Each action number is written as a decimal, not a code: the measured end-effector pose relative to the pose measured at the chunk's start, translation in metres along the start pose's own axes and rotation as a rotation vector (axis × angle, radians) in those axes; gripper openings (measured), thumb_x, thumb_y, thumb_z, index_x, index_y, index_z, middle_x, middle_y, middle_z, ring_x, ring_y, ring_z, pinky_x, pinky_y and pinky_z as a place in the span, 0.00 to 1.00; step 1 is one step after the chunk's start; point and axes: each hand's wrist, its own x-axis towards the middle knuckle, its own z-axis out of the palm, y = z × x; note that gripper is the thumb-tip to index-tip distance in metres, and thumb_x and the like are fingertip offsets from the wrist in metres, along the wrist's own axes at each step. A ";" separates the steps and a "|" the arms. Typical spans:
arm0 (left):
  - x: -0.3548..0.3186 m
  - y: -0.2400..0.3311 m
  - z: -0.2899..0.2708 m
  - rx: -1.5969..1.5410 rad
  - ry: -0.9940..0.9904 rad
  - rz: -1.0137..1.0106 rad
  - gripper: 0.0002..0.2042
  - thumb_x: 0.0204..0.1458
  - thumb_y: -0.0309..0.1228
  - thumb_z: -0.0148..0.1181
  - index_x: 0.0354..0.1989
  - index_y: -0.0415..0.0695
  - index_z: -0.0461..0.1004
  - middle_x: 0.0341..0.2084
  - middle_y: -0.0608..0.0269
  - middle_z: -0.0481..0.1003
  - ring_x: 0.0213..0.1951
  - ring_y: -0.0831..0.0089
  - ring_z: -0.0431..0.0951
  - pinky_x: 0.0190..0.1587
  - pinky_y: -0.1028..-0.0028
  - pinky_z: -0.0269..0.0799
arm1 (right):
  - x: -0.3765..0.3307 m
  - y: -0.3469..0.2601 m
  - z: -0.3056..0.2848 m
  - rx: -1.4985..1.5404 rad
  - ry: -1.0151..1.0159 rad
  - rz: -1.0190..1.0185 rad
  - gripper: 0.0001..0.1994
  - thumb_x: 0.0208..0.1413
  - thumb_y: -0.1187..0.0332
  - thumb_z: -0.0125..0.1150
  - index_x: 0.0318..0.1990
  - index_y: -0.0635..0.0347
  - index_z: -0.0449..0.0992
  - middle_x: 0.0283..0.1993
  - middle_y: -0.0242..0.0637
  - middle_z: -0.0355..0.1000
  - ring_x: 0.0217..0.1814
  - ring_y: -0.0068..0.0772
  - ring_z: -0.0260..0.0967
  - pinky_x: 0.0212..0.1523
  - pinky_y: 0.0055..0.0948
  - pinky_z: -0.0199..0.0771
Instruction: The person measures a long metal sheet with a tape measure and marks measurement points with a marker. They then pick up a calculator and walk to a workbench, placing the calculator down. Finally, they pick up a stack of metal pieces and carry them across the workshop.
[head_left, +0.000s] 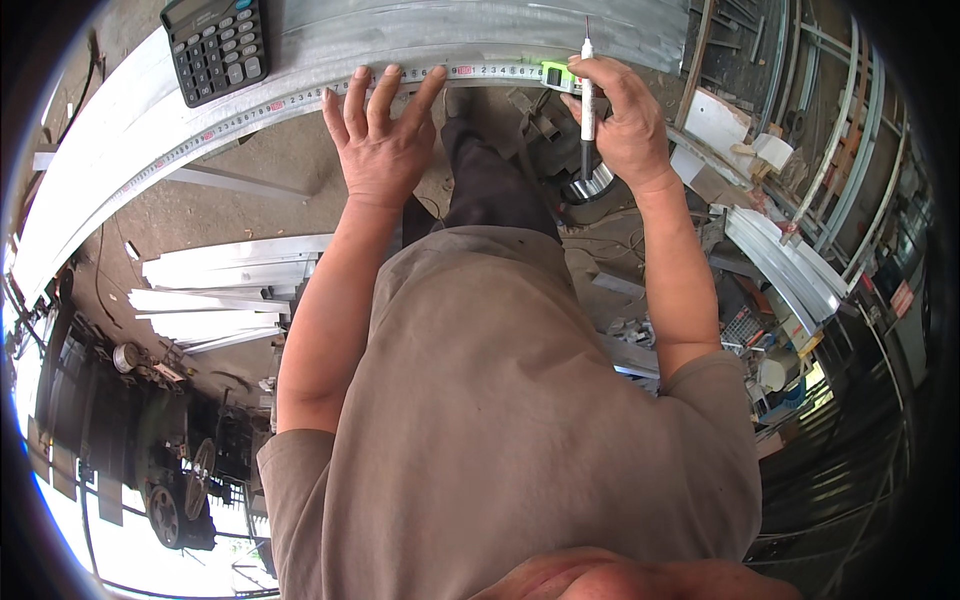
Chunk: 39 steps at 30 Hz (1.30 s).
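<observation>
My left hand (385, 150) lies with its fingers spread, their tips on the extended blade (500, 72) of a tape measure along the near edge of a silvery metal sheet (430, 30). At the blade's right end, my right hand (630, 125) grips the bright green tape measure case (558, 76). That same hand also holds a white marker pen (587, 110), its thin tip pointing away from me and its dark end toward me. Part of the case is hidden behind the pen and fingers. The blade runs leftward along the sheet past my left hand.
A black calculator (215, 55) rests on the sheet at the far left. Below, pale metal strips (215, 275) lie on the floor to the left. Metal bars and profiles (840, 130) fill the right side, with a bundle of silvery strips (785, 260) nearer me.
</observation>
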 end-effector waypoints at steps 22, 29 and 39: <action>-0.002 -0.003 0.004 0.031 0.003 0.031 0.32 0.52 0.44 0.73 0.68 0.83 0.72 0.66 0.69 0.60 0.73 0.58 0.55 0.76 0.40 0.48 | 0.006 -0.028 0.022 -0.101 0.176 0.110 0.32 0.46 0.69 0.82 0.60 0.49 0.73 0.53 0.37 0.79 0.57 0.50 0.75 0.57 0.44 0.77; -0.001 -0.001 0.006 -0.027 0.035 0.007 0.33 0.51 0.38 0.70 0.67 0.83 0.73 0.65 0.71 0.62 0.73 0.58 0.58 0.75 0.40 0.48 | 0.009 -0.031 0.054 -0.201 0.340 0.095 0.26 0.50 0.72 0.77 0.57 0.53 0.74 0.50 0.36 0.77 0.56 0.50 0.73 0.59 0.45 0.73; -0.002 -0.002 0.008 -0.056 0.050 0.003 0.34 0.50 0.35 0.69 0.66 0.83 0.72 0.65 0.72 0.62 0.72 0.59 0.59 0.74 0.40 0.49 | 0.006 -0.023 0.055 -0.177 0.333 0.021 0.19 0.55 0.74 0.68 0.55 0.57 0.74 0.50 0.39 0.77 0.57 0.53 0.71 0.61 0.46 0.69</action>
